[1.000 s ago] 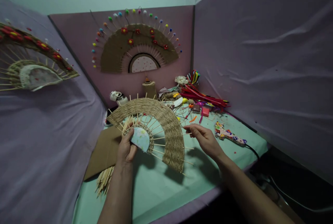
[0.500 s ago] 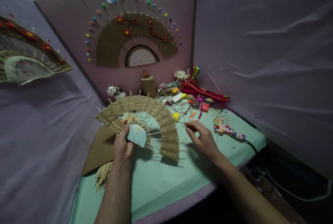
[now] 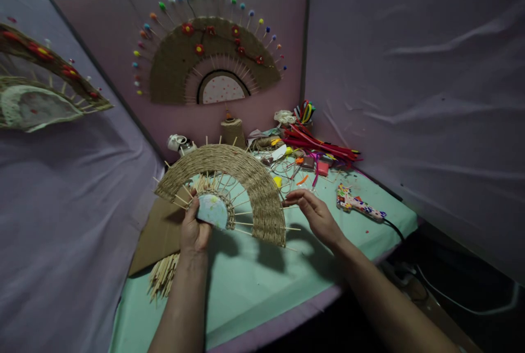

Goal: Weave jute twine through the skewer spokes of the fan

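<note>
A half-round fan (image 3: 241, 175) of woven jute cord on thin wooden sticks is held up over the green table (image 3: 254, 282). My left hand (image 3: 193, 230) grips its pale flowered centre piece, fingers closed round it. My right hand (image 3: 314, 215) is at the fan's right edge, fingertips pinched at the protruding stick ends. The fan stands nearly upright, tilted a little to the left.
A finished fan with coloured balls (image 3: 209, 55) hangs on the back panel, another fan (image 3: 39, 88) on the left. A patterned glue gun (image 3: 359, 205), red pipe cleaners (image 3: 320, 148), a cord spool (image 3: 233, 131), cardboard (image 3: 158, 230) and a stick bundle (image 3: 164, 276) lie on the table.
The fan has been lifted slightly and turned more upright. My right hand moved left, closing on the stick ends at the fan's right edge.
</note>
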Tool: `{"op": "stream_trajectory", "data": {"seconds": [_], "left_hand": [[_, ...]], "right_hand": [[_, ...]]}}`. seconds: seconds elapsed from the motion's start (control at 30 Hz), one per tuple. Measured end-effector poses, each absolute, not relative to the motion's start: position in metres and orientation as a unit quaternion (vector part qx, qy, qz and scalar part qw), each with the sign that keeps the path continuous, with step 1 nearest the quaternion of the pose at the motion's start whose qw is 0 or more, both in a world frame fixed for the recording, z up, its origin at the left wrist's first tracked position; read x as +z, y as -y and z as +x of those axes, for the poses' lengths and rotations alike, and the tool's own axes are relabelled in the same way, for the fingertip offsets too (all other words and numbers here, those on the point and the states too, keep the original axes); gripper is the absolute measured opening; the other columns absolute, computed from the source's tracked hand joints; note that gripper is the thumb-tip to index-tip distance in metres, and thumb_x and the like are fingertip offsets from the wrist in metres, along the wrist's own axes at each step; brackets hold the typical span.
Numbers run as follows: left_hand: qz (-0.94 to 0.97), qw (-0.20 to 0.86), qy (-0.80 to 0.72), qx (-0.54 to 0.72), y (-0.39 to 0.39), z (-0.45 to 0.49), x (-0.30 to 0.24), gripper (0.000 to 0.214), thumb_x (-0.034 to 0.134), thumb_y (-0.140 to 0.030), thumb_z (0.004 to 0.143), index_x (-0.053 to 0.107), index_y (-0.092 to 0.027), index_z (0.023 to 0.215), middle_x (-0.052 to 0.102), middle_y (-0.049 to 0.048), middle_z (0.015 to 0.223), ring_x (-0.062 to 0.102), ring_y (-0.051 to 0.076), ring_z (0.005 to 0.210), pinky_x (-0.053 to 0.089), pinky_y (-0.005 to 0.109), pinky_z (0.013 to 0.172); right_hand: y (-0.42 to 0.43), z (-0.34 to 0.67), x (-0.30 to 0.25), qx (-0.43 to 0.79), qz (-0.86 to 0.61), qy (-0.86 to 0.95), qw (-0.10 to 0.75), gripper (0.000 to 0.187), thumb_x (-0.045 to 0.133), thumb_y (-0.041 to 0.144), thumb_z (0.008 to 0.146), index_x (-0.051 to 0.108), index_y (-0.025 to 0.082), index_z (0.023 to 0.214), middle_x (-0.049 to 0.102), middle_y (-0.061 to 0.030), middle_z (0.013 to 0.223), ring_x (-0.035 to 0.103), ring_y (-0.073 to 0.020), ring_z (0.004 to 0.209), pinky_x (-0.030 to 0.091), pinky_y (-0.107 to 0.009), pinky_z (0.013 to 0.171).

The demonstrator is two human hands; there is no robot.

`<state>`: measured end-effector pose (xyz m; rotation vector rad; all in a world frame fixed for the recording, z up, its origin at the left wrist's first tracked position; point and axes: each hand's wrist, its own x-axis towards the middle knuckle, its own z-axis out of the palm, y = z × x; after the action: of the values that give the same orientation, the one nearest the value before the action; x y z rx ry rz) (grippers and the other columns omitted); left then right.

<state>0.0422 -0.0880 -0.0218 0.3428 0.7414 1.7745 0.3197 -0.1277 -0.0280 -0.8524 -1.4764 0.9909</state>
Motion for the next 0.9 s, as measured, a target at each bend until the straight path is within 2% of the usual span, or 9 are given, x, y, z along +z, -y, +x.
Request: {"op": "stream_trajectory", "data": {"seconds": [0.13, 0.27, 0.33, 0.43, 0.57, 0.7, 0.8, 0.9], "left_hand": [[0.138, 0.580, -0.257, 0.761, 0.086, 0.032, -0.026, 0.024, 0.044, -0.017, 0.089, 0.065, -0.022, 0.099, 0.071, 0.0013, 0.093, 0.066, 0.013, 0.086, 0.049, 0.028, 0.085], [0.142, 0.615, -0.187, 0.752, 0.083, 0.018, -0.035, 0.031, 0.035, -0.022, 0.093, 0.064, -0.022, 0.106, 0.072, 0.0015, 0.090, 0.067, 0.011, 0.084, 0.048, 0.025, 0.086], [0.138, 0.630, -0.159, 0.748, 0.083, 0.013, -0.039, 0.034, 0.032, -0.025, 0.094, 0.065, -0.021, 0.103, 0.073, 0.0022, 0.087, 0.068, 0.011, 0.082, 0.049, 0.023, 0.083], [0.139, 0.631, -0.140, 0.750, 0.084, 0.009, -0.041, 0.044, 0.026, -0.029, 0.096, 0.068, -0.017, 0.091, 0.073, 0.0045, 0.081, 0.069, 0.011, 0.074, 0.052, 0.021, 0.076], [0.154, 0.645, -0.119, 0.739, 0.085, 0.006, -0.040, 0.051, 0.023, -0.033, 0.096, 0.069, -0.016, 0.081, 0.073, 0.0054, 0.075, 0.069, 0.012, 0.070, 0.052, 0.019, 0.073], [0.173, 0.645, -0.108, 0.737, 0.086, 0.001, -0.041, 0.047, 0.027, -0.038, 0.094, 0.069, -0.016, 0.088, 0.073, 0.0062, 0.080, 0.069, 0.014, 0.075, 0.052, 0.025, 0.080], [0.180, 0.641, -0.092, 0.740, 0.088, -0.001, -0.041, 0.041, 0.031, -0.038, 0.093, 0.067, -0.018, 0.096, 0.073, 0.0056, 0.087, 0.068, 0.014, 0.082, 0.050, 0.025, 0.085], [0.181, 0.632, -0.083, 0.749, 0.091, -0.002, -0.039, 0.036, 0.035, -0.038, 0.092, 0.066, -0.020, 0.100, 0.073, 0.0043, 0.092, 0.068, 0.013, 0.086, 0.049, 0.024, 0.085]], "right_hand": [[0.115, 0.321, -0.024, 0.430, -0.335, 0.676, 0.496, 0.040, 0.036, 0.048, 0.092, 0.061, 0.018, 0.100, 0.066, -0.0079, 0.099, 0.060, -0.0180, 0.095, 0.044, -0.033, 0.089], [0.107, 0.329, -0.017, 0.444, -0.276, 0.722, 0.453, 0.052, 0.028, 0.054, 0.092, 0.062, 0.016, 0.104, 0.067, -0.0083, 0.094, 0.060, -0.0188, 0.094, 0.042, -0.036, 0.090], [0.105, 0.331, -0.015, 0.422, -0.284, 0.753, 0.417, 0.045, 0.038, 0.052, 0.090, 0.062, 0.016, 0.104, 0.068, -0.0074, 0.091, 0.061, -0.0185, 0.090, 0.043, -0.034, 0.087], [0.097, 0.333, -0.021, 0.356, -0.351, 0.789, 0.357, 0.028, 0.050, 0.038, 0.087, 0.063, 0.016, 0.098, 0.068, -0.0056, 0.084, 0.062, -0.0164, 0.079, 0.044, -0.029, 0.078], [0.054, 0.342, -0.031, 0.262, -0.455, 0.795, 0.303, 0.022, 0.047, 0.028, 0.087, 0.065, 0.016, 0.091, 0.068, -0.0051, 0.078, 0.061, -0.0157, 0.072, 0.043, -0.025, 0.069], [-0.015, 0.365, -0.017, 0.210, -0.626, 0.669, 0.340, 0.022, 0.051, 0.032, 0.085, 0.066, 0.015, 0.081, 0.070, -0.0085, 0.085, 0.061, -0.0182, 0.083, 0.041, -0.023, 0.072], [-0.059, 0.376, 0.004, 0.202, -0.656, 0.627, 0.368, 0.032, 0.051, 0.036, 0.085, 0.065, 0.009, 0.077, 0.068, -0.0170, 0.082, 0.061, -0.0231, 0.086, 0.040, -0.027, 0.073], [-0.085, 0.375, 0.022, 0.225, -0.639, 0.606, 0.417, 0.044, 0.046, 0.045, 0.087, 0.066, 0.007, 0.079, 0.065, -0.0161, 0.070, 0.062, -0.0230, 0.078, 0.042, -0.028, 0.069]]}}
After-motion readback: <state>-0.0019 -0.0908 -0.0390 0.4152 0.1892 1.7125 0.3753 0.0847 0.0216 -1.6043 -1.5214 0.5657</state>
